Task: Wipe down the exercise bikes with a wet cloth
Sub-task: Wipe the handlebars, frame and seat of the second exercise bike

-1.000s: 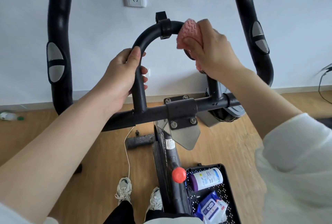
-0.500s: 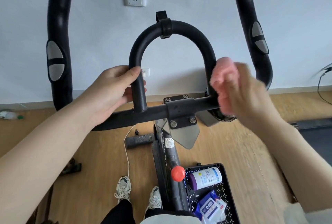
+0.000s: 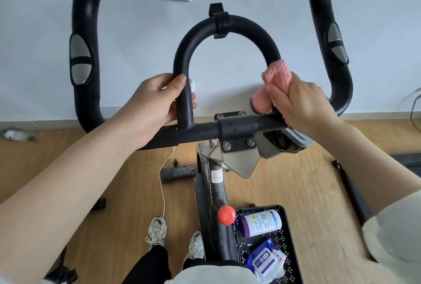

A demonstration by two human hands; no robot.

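Both grips on the exercise bike's black arched handlebar loop (image 3: 227, 26); pink fluffy cloth (image 3: 276, 74) at its right leg.

We note the right grip (image 3: 300, 103) curled tight round the cloth, pressing it against the loop's lower right leg, just above the black horizontal crossbar (image 3: 237, 127). The left grip (image 3: 157, 101) wraps the left leg, thumb in front, fingers behind. On the wooden floor (image 3: 114, 192) a black perforated plastic basket (image 3: 290, 238) sits just beside the grey bike frame (image 3: 214, 183), holding a white wipes canister with a purple lid (image 3: 259, 222) and a blue-and-white wipes packet (image 3: 265, 261).
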